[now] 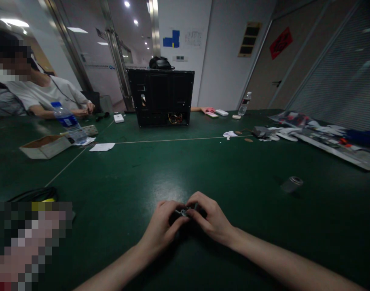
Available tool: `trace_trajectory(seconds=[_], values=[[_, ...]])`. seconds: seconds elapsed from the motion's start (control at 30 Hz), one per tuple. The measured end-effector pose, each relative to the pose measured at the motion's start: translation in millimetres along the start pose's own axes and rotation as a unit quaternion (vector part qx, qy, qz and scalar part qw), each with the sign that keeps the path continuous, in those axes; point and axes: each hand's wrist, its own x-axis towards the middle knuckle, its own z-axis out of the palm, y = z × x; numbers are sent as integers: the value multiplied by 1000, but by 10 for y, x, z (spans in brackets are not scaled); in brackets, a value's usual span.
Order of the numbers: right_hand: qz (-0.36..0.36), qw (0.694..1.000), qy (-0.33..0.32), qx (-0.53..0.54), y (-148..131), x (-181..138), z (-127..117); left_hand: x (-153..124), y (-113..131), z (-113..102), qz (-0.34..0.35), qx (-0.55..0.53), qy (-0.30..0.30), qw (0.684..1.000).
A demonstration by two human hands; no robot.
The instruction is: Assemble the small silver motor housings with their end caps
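Close together over the near middle of the green table [172,169], my two hands meet fingertip to fingertip. Between them is a small greyish-white looped piece [183,212], perhaps cord or wire; its exact kind is too small to make out. My left hand [166,220] pinches it from the left with thumb and fingers. From the other side my right hand [210,216] is closed on it too, the thumb pressed near the loop. My fingers hide much of the piece.
A grey cylinder [292,184] lies to the right. Across the table are a black casing [163,97], water bottles [70,123] and an open box [47,147]. Parts and a tray [333,149] fill the far right. A person [48,91] sits at the far left; black cable [33,194] lies nearer.
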Motion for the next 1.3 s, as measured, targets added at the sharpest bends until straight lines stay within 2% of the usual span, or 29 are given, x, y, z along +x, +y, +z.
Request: trace_trajectory(seconds=[0.17, 0.33, 0.57, 0.87, 1.07, 1.3], values=[[-2, 999, -29, 16, -37, -3, -33, 28, -12, -10, -46, -73, 16, 996], [-10, 997, -70, 19, -49, -13, -34, 47, -19, -33, -49, -139, 20, 989], [-1, 999, -47, 7, -24, -6, 16, 61, 11, -56, -39, -135, -15, 990], [-11, 999, -49, 4, -54, -12, -12, 63, 30, -44, -33, -93, -16, 995], [-15, 999, -42, -1, -39, -14, 2, 42, 3, -58, -62, -149, 5, 987], [-22, 998, -55, -7, -38, -18, 18, 57, -24, -39, -48, -170, 12, 984]])
